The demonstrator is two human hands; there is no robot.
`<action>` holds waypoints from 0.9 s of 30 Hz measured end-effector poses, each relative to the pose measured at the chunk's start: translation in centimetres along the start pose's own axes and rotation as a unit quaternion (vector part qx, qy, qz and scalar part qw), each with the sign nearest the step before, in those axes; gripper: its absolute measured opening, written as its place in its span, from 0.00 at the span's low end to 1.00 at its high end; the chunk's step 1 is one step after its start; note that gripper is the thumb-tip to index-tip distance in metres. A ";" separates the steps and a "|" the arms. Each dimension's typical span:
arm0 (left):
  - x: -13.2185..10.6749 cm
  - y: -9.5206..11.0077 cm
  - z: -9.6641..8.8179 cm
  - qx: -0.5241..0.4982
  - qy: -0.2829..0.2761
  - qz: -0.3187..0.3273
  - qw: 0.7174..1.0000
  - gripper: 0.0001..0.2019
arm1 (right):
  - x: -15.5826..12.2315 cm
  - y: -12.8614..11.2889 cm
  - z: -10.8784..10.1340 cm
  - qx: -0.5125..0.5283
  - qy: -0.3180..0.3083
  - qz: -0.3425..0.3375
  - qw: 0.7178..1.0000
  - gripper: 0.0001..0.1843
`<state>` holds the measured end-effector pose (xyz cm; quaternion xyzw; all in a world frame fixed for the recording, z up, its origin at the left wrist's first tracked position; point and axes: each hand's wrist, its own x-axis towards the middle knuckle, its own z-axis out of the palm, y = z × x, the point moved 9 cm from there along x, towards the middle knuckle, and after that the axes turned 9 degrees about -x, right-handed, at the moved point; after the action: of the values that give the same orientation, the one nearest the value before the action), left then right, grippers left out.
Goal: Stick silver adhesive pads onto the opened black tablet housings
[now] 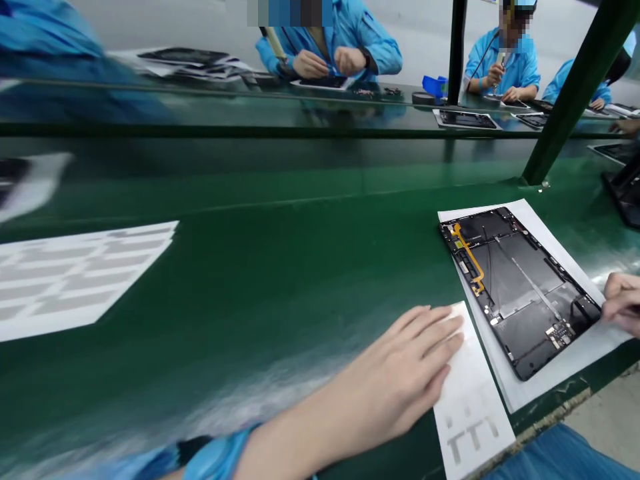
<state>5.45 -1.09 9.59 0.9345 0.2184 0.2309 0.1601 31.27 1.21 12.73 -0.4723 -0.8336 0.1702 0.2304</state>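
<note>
My left hand (400,363) lies flat, fingers slightly apart, with its fingertips on a narrow white sheet (475,407) printed with grey shapes. Beside that sheet, an open tablet housing (520,287) lies on a larger white paper (555,363). It shows a black interior and a yellow flex cable (469,257). My right hand (623,303) enters from the right edge, its fingers at the housing's lower right corner. The frame cuts off most of that hand.
A green bench runs across the view, with a white sheet of grey patches (75,277) at left. A green post (580,87) rises at right. Beyond a shiny divider, several co-workers in blue smocks work at tablets (467,119). A blue container (434,85) stands there.
</note>
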 end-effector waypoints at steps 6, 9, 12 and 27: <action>-0.3 1.3 0.6 0.049 -0.014 0.000 0.999 0.17 | 8.9 -3.9 3.6 0.223 0.014 0.049 0.973 0.34; -0.3 1.6 0.7 0.074 -0.017 0.013 0.997 0.19 | 12.6 -6.6 8.6 0.257 -0.117 0.054 0.958 0.33; -0.3 1.9 0.7 0.111 -0.014 0.023 0.993 0.21 | 13.7 -8.8 11.6 0.295 -0.201 0.012 0.934 0.28; -1.5 1.7 1.0 0.105 0.067 0.021 0.992 0.20 | 12.9 -8.5 11.5 0.226 -0.073 -0.038 0.971 0.09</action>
<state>5.29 -3.45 8.87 0.9328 0.2322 0.2725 0.0415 13.22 7.40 10.22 -0.3620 -0.8057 0.3792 0.2756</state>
